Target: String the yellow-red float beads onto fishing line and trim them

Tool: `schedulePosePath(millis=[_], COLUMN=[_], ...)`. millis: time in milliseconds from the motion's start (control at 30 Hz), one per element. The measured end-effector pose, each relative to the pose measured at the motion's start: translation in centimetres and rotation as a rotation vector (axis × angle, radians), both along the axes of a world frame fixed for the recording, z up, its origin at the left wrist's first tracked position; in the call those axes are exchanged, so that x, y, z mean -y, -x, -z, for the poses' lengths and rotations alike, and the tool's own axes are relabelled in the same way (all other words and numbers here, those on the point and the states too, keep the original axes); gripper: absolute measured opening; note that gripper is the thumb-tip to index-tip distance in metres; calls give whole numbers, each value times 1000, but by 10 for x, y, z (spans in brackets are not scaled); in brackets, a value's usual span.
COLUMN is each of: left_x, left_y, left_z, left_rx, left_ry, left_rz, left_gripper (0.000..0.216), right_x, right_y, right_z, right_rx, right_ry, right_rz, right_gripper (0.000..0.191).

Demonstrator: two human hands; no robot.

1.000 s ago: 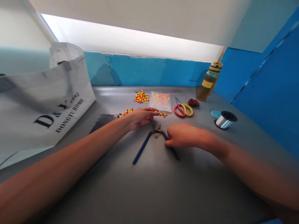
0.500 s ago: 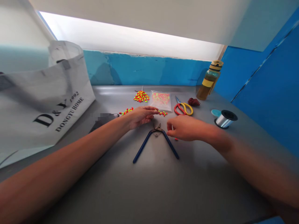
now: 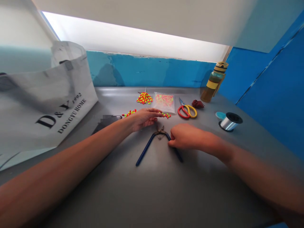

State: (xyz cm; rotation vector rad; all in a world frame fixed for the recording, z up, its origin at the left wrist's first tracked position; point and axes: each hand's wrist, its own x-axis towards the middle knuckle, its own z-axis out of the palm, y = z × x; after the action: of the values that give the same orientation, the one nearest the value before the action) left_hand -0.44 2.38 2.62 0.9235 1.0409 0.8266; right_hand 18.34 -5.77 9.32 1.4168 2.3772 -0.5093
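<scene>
My left hand [image 3: 146,118] reaches across the table's middle, fingers stretched out and apart, with nothing visible in it. Its fingertips come close to a few small red and yellow-green beads [image 3: 167,115]. Below it lie pliers [image 3: 145,153] with blue handles spread apart and jaws pointing away from me. My right hand [image 3: 184,135] is closed, with its fingertips turned down over the right-hand handle. Whatever is under or between those fingertips is hidden. More of the same beads [image 3: 129,113] lie behind my left forearm.
A bead bunch [image 3: 144,98] and a clear bag of beads [image 3: 164,100] lie farther back. To their right are red-and-yellow scissors [image 3: 187,111], dark red cord [image 3: 198,104], a bottle [image 3: 212,85] and a wire spool [image 3: 229,122]. A white bag [image 3: 71,110] and a dark phone-like object [image 3: 106,123] stand left.
My right hand has come down and slightly nearer to me, over the pliers' right handle, and its fingers have closed more. It now covers the red bead seen there before. My left hand stays put.
</scene>
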Motion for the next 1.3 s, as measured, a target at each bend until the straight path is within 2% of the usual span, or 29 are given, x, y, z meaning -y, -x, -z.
schedulePosePath(millis=[267, 500, 667, 800, 900, 1000, 1133, 1233, 1300], left_x=[-1, -1, 0, -2, 0, 4, 7, 6, 6], left_y=[0, 2, 1, 1, 1, -1, -2, -2, -2], left_z=[2, 2, 2, 3, 0, -3, -5, -5, -5], left_rx=[0, -5, -16, -23, -63, -73, -83, -84, -90], left_ry=[-11, -36, -23, -45, -43, -41, -37, -37, -31], left_rz=[7, 26, 33, 41, 41, 25, 14, 31, 40], left_gripper=[20, 25, 22, 23, 25, 23, 24, 23, 24], right_x=[7, 7, 18, 18, 4, -16, -38, -47, -49], right_y=[-1, -6, -15, -26, -31, -34, -36, -36, -34], right_z=[-12, -25, -57, -74, -68, -50, -25, -9, 0], right_rx=[-34, -347, -466, -418, -330, -244, -232, -361, -471], right_ry=[6, 165, 29, -325, -475, -476, -452, -351, -220], right_rz=[10, 39, 102, 192, 236, 251, 288, 316, 274], right_gripper=[26, 32, 31, 26, 23, 22, 33, 43, 48])
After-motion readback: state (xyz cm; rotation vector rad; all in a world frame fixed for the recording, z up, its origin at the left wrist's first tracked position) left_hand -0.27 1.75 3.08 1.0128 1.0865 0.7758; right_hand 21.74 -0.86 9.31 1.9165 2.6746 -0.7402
